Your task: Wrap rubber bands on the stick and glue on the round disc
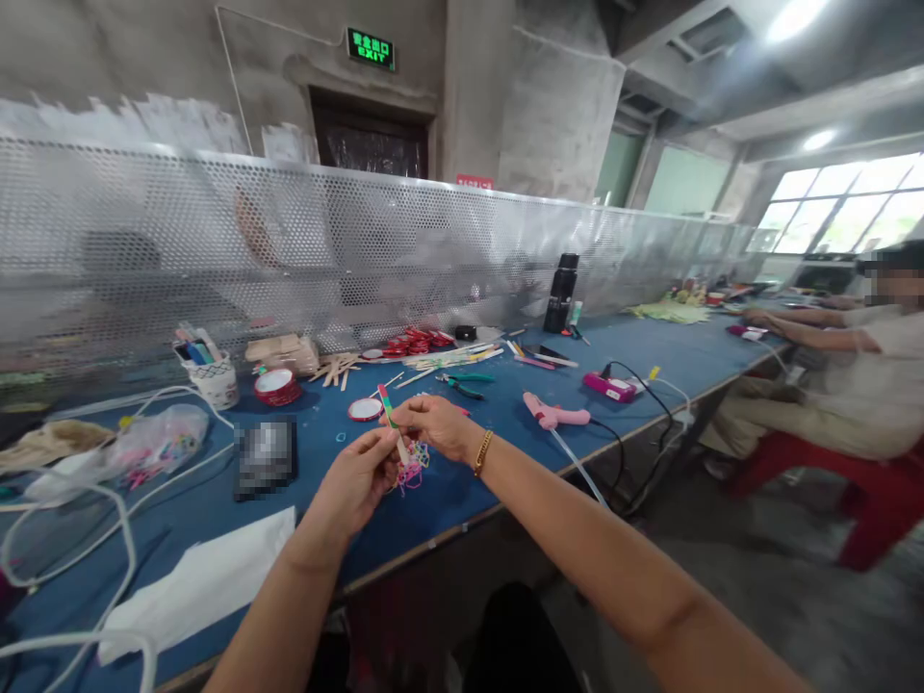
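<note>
A craft stick (388, 406), red and green at its upper part and bare wood lower down, stands tilted between my two hands above the table's front edge. My left hand (361, 478) pinches its lower part between thumb and fingers. My right hand (439, 425), with a gold bracelet at the wrist, has its fingertips closed on the stick near the green part. Just beneath and behind the hands lies a loose heap of colourful rubber bands (413, 474). A round white-faced tape roll (365, 410) lies just beyond my left hand.
Green-handled pliers (466, 385) and loose sticks (448, 361) lie behind. A pink glue gun (554, 414) and a corded magenta box (610, 387) are to the right. White paper (202, 582) and cables (130, 534) lie left. A perforated metal screen (404, 260) borders the table; a co-worker (830, 356) sits right.
</note>
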A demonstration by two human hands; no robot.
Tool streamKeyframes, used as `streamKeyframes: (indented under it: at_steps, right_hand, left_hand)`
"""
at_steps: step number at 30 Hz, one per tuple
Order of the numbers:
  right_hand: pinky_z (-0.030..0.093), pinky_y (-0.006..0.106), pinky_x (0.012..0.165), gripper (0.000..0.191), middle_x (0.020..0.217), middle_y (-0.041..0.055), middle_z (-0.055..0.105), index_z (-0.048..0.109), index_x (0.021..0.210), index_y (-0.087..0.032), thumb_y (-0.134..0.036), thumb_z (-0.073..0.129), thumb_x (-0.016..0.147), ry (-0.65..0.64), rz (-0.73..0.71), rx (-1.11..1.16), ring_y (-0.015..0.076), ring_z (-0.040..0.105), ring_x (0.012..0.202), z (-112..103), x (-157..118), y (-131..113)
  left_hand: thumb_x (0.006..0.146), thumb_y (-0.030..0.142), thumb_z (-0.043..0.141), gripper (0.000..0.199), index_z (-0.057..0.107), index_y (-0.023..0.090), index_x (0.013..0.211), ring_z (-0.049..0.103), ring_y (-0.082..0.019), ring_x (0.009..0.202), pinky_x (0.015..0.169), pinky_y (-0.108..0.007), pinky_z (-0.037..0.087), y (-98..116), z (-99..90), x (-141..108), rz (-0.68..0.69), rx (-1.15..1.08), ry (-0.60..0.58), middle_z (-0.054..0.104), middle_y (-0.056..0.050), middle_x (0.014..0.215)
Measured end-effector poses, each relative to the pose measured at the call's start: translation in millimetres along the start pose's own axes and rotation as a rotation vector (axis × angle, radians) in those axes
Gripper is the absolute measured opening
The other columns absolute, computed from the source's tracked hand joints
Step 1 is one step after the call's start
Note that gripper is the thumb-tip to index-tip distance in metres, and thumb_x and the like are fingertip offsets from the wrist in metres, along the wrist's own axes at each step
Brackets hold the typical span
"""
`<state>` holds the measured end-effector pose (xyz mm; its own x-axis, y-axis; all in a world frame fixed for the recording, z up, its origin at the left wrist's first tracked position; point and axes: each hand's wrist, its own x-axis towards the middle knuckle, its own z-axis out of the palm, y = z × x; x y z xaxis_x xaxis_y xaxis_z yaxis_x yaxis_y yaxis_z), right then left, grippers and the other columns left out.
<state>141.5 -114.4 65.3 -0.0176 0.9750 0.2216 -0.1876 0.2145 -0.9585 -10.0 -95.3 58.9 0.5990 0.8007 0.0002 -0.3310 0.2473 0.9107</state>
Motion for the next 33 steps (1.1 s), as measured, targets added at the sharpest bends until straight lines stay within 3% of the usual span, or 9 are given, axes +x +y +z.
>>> streamKeyframes:
  at_steps: [4,8,11,13,16,20,24,28,33]
  right_hand:
    - [0.047,0.031,0.083,0.035,0.103,0.0068,0.069,0.069,0.102,-0.019,-0.047,0.056,0.087,0.055,-0.142,-0.462,0.0152,0.062,0.090,-22.8,-25.9,-42.6]
    - [0.039,0.038,0.099,0.029,0.117,0.0083,0.066,0.067,0.112,-0.020,-0.030,0.050,0.090,0.333,-0.257,-1.297,0.0207,0.057,0.109,-92.8,-75.8,-74.0]
    - [0.035,0.047,0.099,0.032,0.121,0.0127,0.063,0.067,0.112,-0.018,-0.020,0.051,0.085,0.557,0.034,-1.852,0.0288,0.051,0.116,-150.9,-113.7,-71.2]
    - [0.035,0.051,0.095,0.032,0.123,0.0142,0.061,0.067,0.113,-0.019,-0.022,0.053,0.084,0.535,0.265,-2.019,0.0325,0.051,0.114,-177.2,-130.0,-62.8]
    - [0.033,0.049,0.093,0.036,0.118,0.0124,0.064,0.067,0.111,-0.023,-0.014,0.047,0.083,0.371,0.436,-2.043,0.0295,0.053,0.112,-196.0,-137.6,-50.6]
    - [0.034,0.044,0.089,0.042,0.112,0.0126,0.066,0.065,0.111,-0.021,-0.009,0.045,0.076,0.263,0.453,-1.999,0.0278,0.058,0.106,-207.6,-131.0,-38.9]
    - [0.039,0.043,0.090,0.047,0.116,0.0138,0.065,0.060,0.118,-0.018,-0.010,0.046,0.074,0.277,0.337,-1.958,0.0283,0.058,0.108,-229.0,-129.2,-24.0]
    - [0.038,0.039,0.100,0.052,0.122,0.0154,0.061,0.059,0.120,-0.013,-0.006,0.045,0.070,0.263,0.062,-1.894,0.0265,0.054,0.115,-250.5,-138.5,-9.1]
    - [0.042,0.040,0.101,0.048,0.121,0.0136,0.061,0.056,0.123,-0.016,-0.019,0.049,0.075,0.377,-0.083,-1.499,0.0260,0.056,0.114,-247.5,-149.2,-7.7]
  left_hand:
    - [0.067,0.019,0.077,0.016,0.066,0.013,0.079,0.049,-0.002,0.053,0.045,-0.008,0.041,14.3,2.5,3.9,-0.046,-0.132,-0.031,0.056,0.002,0.065]
    - [0.072,0.016,0.073,0.023,0.068,0.013,0.094,0.050,-0.002,0.053,0.042,-0.008,0.040,32.1,-3.5,10.6,0.028,-0.124,0.014,0.063,-0.002,0.078]
    - [0.073,0.015,0.072,0.020,0.069,0.013,0.093,0.050,-0.002,0.051,0.041,-0.008,0.040,38.6,-10.9,13.9,0.006,-0.087,0.009,0.063,-0.003,0.075]
    - [0.074,0.014,0.072,0.015,0.068,0.012,0.088,0.050,-0.002,0.051,0.040,-0.008,0.040,39.2,-14.7,16.0,-0.027,-0.054,-0.002,0.064,-0.003,0.075]
    - [0.074,0.012,0.071,0.008,0.067,0.011,0.080,0.054,-0.003,0.054,0.041,-0.008,0.041,38.6,-17.2,19.7,-0.050,-0.020,0.007,0.068,-0.007,0.086]
    - [0.076,0.011,0.069,0.017,0.068,0.014,0.092,0.057,-0.003,0.058,0.045,-0.009,0.045,40.0,-19.1,24.9,-0.076,0.028,0.015,0.069,-0.010,0.100]
    - [0.076,0.013,0.069,0.027,0.068,0.016,0.103,0.058,-0.004,0.060,0.047,-0.010,0.046,40.4,-25.0,31.0,-0.084,0.065,0.009,0.069,-0.010,0.101]
    - [0.078,0.023,0.068,0.019,0.071,0.012,0.095,0.058,-0.006,0.060,0.047,-0.012,0.045,34.0,-33.8,39.0,-0.058,0.103,0.028,0.070,-0.012,0.093]
    - [0.076,0.031,0.069,0.023,0.073,0.009,0.084,0.057,-0.007,0.058,0.041,-0.012,0.037,25.0,-40.0,47.3,-0.047,0.194,0.127,0.070,-0.013,0.086]
